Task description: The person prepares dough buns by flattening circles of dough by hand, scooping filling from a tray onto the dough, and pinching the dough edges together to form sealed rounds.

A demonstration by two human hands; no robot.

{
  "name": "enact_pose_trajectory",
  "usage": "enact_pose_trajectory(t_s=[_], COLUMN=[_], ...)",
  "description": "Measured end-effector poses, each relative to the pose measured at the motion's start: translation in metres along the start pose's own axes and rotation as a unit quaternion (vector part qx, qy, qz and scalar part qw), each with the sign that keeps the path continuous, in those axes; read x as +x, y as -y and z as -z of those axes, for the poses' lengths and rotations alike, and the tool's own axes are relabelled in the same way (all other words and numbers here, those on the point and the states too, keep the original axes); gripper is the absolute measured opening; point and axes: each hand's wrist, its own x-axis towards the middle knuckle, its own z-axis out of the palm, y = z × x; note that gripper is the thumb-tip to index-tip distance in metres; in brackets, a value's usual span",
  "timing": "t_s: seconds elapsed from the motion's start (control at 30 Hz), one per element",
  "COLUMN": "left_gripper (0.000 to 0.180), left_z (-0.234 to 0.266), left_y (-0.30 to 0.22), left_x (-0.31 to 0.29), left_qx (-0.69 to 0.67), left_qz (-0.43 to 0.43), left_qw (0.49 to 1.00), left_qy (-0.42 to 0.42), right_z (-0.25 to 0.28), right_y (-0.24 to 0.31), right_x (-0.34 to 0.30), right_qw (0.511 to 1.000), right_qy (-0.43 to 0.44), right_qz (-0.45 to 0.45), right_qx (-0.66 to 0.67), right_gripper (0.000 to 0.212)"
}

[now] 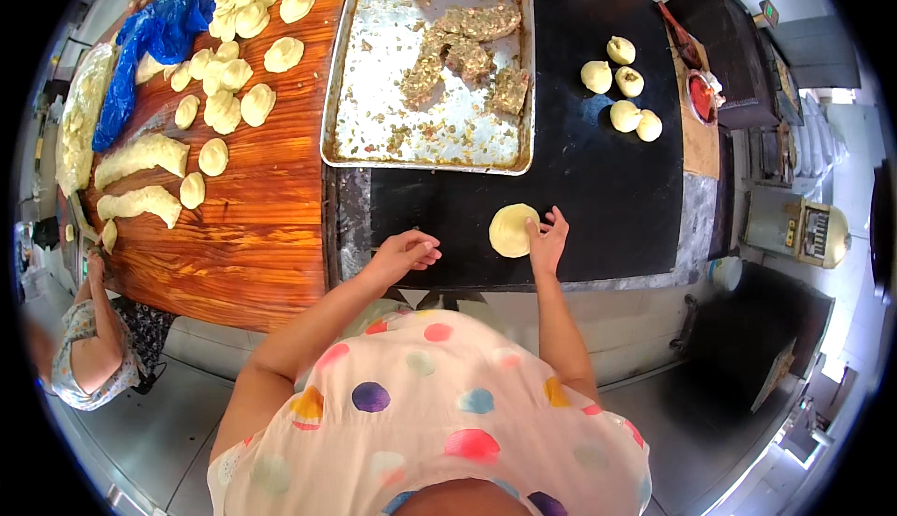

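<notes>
A round, flat dough disc lies on the black worktop near its front edge. My right hand is at the disc's right side, its thumb on the rim and its fingers apart from the thumb. To the left of the disc, my left hand hovers over the worktop with loosely curled fingers and nothing visible in them. Beyond both hands stands a metal tray with clumps of minced, speckled filling. Several round filled dough balls sit at the worktop's far right.
On the wooden table at left are many dough pieces, thick dough strips and a blue plastic bag. A red-filled bowl stands beyond the dough balls. Another person is at the left edge.
</notes>
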Motion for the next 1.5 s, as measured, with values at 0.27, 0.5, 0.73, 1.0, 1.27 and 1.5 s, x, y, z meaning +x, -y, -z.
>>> enact_pose_trajectory(t_s=[0.27,0.5,0.73,1.0,1.27,1.5], left_gripper=[0.033,0.059,0.042,0.051,0.054,0.049], left_z=[-0.026,-0.04,0.053,0.081,0.094,0.097], left_y=[-0.008,-0.011,-0.043,-0.014,0.003,-0.008], left_x=[0.038,0.03,-0.002,-0.049,-0.062,-0.053], left_qx=[-0.041,-0.324,-0.417,-0.527,-0.526,-0.526], left_qz=[-0.044,0.036,-0.127,-0.115,-0.109,-0.108], left_qw=[0.997,0.943,0.9,0.842,0.843,0.843], left_qy=[0.037,0.067,0.018,0.011,-0.002,0.019], right_z=[0.029,0.018,-0.064,-0.173,-0.154,-0.099], right_y=[0.02,0.155,0.23,0.275,0.273,0.201], right_x=[0.027,-0.051,0.03,0.143,0.12,0.067], right_qw=[0.958,0.93,0.856,0.561,0.528,0.799], right_qy=[0.16,0.284,0.145,0.134,0.224,0.18], right_qz=[0.123,0.232,0.492,0.687,0.67,0.539], right_qx=[-0.202,-0.003,-0.062,-0.443,-0.471,-0.195], right_gripper=[0.034,0.018,0.038,0.036,0.02,0.042])
